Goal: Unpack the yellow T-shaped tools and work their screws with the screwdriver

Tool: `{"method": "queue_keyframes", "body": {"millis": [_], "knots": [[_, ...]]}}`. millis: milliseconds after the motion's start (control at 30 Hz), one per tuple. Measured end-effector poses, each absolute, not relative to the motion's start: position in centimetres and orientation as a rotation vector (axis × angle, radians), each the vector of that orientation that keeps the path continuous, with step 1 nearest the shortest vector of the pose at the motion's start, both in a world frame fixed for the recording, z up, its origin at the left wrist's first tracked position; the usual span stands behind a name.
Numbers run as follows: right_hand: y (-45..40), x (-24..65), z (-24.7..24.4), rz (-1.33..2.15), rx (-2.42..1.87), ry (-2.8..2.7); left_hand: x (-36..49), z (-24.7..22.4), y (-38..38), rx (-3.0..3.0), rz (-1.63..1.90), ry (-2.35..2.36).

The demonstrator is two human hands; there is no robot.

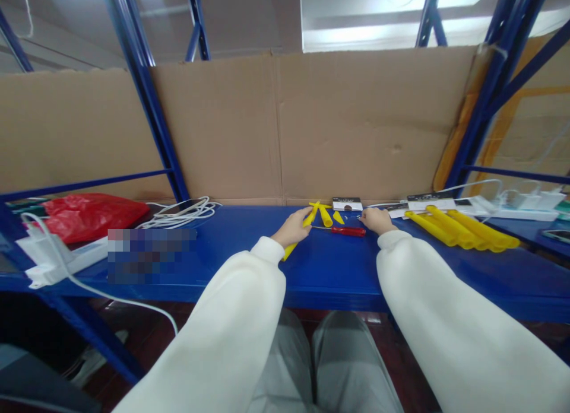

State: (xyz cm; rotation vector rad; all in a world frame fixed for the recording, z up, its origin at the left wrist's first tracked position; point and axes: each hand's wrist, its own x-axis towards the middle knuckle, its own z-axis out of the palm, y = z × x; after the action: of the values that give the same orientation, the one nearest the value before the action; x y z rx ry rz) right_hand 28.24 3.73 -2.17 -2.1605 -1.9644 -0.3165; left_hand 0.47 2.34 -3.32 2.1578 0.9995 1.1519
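My left hand (294,226) is wrapped round a yellow tube (289,251), which slants across the blue bench, its ends showing above and below the fingers. To the right my right hand (377,219) is low over the bench, its fingers drawn together near some tiny pieces; what they pinch, if anything, is too small to make out. A screwdriver with a red handle (348,231) lies between the hands, its shaft pointing toward the left one. Behind it are another yellow tube (326,216) and a small yellow pointed piece (338,218).
Several yellow tubes (458,229) lie side by side at the right. A small black-and-white box (347,204) stands at the back against the cardboard wall (356,122). On the left are a red plastic bag (93,214), coiled white cable (191,211) and a power strip (89,256).
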Motion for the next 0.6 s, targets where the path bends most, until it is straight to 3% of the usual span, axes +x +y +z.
{"method": "queue_keyframes", "body": {"millis": [600], "knots": [[2.6,27.9,-0.6,-0.163,-1.942,-1.673,0.9,-2.8,1.8,2.007,1.109,1.013]]}}
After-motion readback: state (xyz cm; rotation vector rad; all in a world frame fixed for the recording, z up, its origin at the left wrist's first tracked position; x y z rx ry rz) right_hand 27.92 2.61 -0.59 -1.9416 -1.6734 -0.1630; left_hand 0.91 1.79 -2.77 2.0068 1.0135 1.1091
